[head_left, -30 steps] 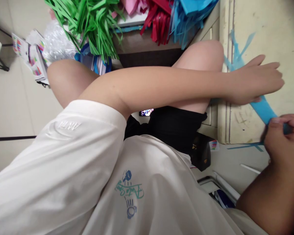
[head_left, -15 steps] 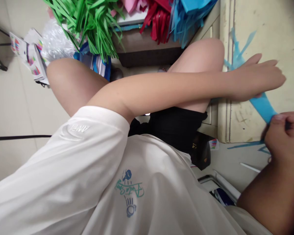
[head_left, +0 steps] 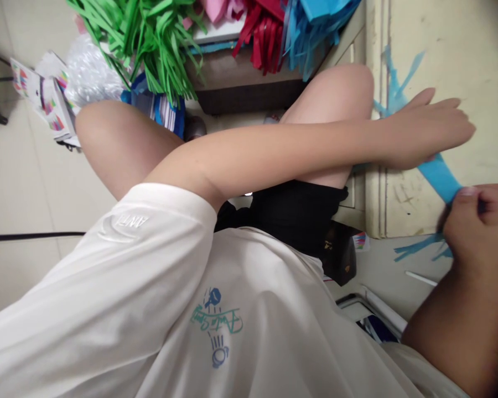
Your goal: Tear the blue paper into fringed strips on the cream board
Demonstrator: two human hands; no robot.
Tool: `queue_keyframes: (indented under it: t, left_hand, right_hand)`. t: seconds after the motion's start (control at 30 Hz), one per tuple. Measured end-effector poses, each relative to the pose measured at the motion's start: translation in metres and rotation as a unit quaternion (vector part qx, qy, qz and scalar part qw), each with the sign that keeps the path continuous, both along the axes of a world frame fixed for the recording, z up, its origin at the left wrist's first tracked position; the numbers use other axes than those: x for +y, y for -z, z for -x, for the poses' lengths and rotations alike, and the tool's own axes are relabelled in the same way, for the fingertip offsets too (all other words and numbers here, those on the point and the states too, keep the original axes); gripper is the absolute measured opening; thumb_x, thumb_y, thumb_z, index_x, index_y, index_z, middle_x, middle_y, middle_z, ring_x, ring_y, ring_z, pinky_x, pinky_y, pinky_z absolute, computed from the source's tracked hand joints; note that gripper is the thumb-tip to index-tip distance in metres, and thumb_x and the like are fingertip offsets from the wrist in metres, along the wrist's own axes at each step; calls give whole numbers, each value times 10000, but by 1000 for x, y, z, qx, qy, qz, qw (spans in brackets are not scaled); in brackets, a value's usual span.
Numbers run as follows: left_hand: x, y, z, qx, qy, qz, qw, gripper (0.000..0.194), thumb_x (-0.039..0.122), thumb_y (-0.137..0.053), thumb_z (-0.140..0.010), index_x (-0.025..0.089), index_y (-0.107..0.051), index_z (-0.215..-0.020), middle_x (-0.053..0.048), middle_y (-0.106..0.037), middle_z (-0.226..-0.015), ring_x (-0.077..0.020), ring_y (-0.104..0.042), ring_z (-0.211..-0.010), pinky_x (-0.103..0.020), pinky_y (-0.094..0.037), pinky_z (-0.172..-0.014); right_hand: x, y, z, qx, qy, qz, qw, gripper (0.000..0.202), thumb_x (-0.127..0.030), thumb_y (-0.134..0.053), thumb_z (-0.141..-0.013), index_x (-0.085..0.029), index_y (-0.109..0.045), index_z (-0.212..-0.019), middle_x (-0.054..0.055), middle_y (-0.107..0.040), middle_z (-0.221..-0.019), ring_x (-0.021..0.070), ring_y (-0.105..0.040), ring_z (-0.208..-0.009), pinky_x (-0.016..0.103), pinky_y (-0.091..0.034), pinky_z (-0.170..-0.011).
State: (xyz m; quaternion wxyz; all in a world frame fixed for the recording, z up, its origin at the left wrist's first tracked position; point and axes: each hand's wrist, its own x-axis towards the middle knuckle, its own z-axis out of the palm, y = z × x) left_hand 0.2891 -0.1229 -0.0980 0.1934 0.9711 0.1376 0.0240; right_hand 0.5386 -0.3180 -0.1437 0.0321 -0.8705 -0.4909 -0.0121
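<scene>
A blue tissue-paper tassel (head_left: 440, 176) is stretched slantwise over the edge of the cream table, its middle twisted into a flat band. My left hand (head_left: 431, 132) reaches across my lap and closes over one part of it, thumb and fingertips mostly hidden beneath. Fringed ends stick out past that hand onto the tabletop. My right hand (head_left: 479, 221) is closed, pinching the band between thumb and bent forefinger. More blue fringe hangs below the right wrist, beyond the table edge.
Green (head_left: 149, 44), red (head_left: 265, 36) and blue (head_left: 311, 33) fringed tassels lie on a box in front of my knees. On the floor are clear plastic wrap (head_left: 93, 72), printed packets (head_left: 45, 94) and a black box (head_left: 339, 254). The cream table (head_left: 473, 50) is at my right.
Both hands keep their hold on the blue tassel with hardly any movement. The loose fringe below my right wrist has swung and spread. The whole view has shifted slightly.
</scene>
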Motion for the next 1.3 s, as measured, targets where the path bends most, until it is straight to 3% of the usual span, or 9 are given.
queue_keyframes:
  t: [0.07,0.17,0.3,0.4,0.57,1.0,1.3]
  left_hand:
    - [-2,-2,8,-18,12,16,1000,423,141,-416,-1190,46,-723,-1466,-191,-678,-1648,-397,-503,-1775,-662,-320,-1504]
    - [-4,0,15,-34,-8,33,999,399,218,-535,-1172,49,-827,-1386,-249,-739,-1482,-429,-593,-1614,-698,-415,-1427]
    - [0,3,16,-34,-22,44,998,369,254,-565,-1160,90,-876,-1273,-229,-745,-1386,-444,-562,-1586,-703,-424,-1360]
    - [1,-3,19,-16,-28,40,999,315,302,-656,-1136,87,-874,-1210,-230,-723,-1433,-461,-538,-1588,-716,-425,-1348]
    - [-1,-6,22,12,-44,43,998,305,314,-668,-1131,91,-866,-1198,-225,-716,-1418,-461,-525,-1575,-720,-419,-1350]
    - [-1,-3,20,36,-60,26,997,364,330,-598,-1160,65,-838,-1224,-251,-685,-1413,-486,-496,-1605,-768,-409,-1354]
    - [-4,-2,18,42,-69,9,997,370,329,-578,-1163,66,-836,-1197,-256,-669,-1417,-490,-476,-1616,-756,-404,-1376]
  right_hand:
    - [2,-14,23,40,69,41,996,333,-357,-562,-928,-146,-434,-704,128,-439,-775,130,-284,-841,327,-282,-949]
    - [-3,-25,47,69,38,24,997,281,-359,-548,-985,-120,-587,-842,192,-665,-1058,178,-479,-1028,363,-414,-1096]
    - [-14,-20,53,94,28,3,995,404,-489,-535,-1091,-119,-676,-1013,208,-707,-1287,258,-553,-1282,482,-444,-1290]
    - [-20,-16,55,115,22,-9,993,475,-559,-524,-1126,-116,-674,-1046,209,-690,-1307,289,-546,-1331,564,-426,-1345]
    - [-22,-16,63,140,5,-17,990,529,-603,-499,-1149,-113,-661,-1033,199,-678,-1305,266,-511,-1314,557,-420,-1367]
    - [-16,-23,75,150,10,-7,989,498,-547,-433,-1175,-109,-611,-1018,215,-662,-1360,288,-487,-1351,572,-378,-1362]
    - [-7,-37,84,136,36,46,989,436,-468,-413,-1174,-103,-600,-1029,215,-653,-1414,310,-510,-1391,603,-380,-1333]
